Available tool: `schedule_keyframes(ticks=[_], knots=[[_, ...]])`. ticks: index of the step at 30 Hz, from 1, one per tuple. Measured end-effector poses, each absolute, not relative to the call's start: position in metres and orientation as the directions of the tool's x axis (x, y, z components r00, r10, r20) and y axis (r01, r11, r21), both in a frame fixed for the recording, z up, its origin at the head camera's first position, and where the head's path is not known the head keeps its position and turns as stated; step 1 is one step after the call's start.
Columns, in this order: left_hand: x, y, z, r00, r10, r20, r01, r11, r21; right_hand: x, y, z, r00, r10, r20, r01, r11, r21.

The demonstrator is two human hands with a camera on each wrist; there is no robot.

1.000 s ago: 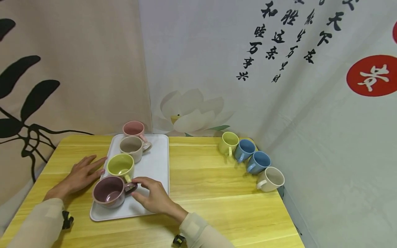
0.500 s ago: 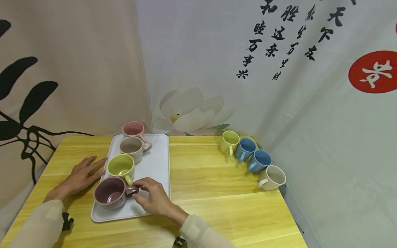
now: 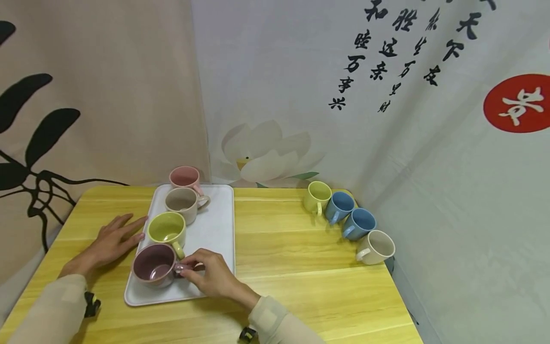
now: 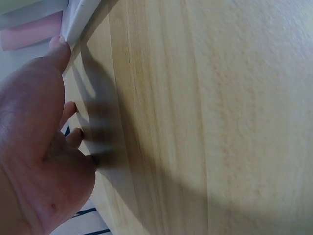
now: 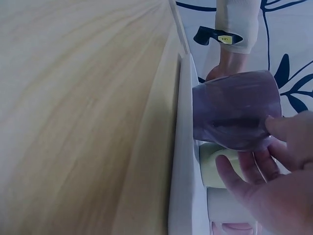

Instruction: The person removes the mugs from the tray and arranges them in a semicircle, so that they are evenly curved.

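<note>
Low and left in the frame, the right hand pinches the purple cup by its handle — the left hand, fingers straight, touches the white tray.

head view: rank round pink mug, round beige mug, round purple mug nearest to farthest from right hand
1. Round purple mug: gripped by the right hand, at the near end of the white rectangular tray.
2. Round beige mug: farther back.
3. Round pink mug: at the tray's far edge.
</note>
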State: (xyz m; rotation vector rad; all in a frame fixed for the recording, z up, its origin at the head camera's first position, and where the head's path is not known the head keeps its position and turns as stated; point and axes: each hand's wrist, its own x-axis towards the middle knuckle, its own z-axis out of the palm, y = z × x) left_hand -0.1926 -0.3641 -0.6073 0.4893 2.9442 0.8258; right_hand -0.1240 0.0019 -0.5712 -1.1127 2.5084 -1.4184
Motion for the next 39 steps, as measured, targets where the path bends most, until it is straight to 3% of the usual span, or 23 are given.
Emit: schedule_keyframes(ticks=[24,39], knots=[[-0.1902,-0.3617,-0.6074,-0.95,0.31,0.047,0.288,0.801,0.524,-0.124,0.0014,-0.574,-0.777,-0.618,0.119,-0.363,0.286,-0.887],[-0.1912,-0.3641,-0.6058,-0.952,0.306,0.017,0.269,0.806,0.527,-0.121,-0.0047,-0.569,-0.788,-0.608,0.1,-0.405,0.39,-0.827]])
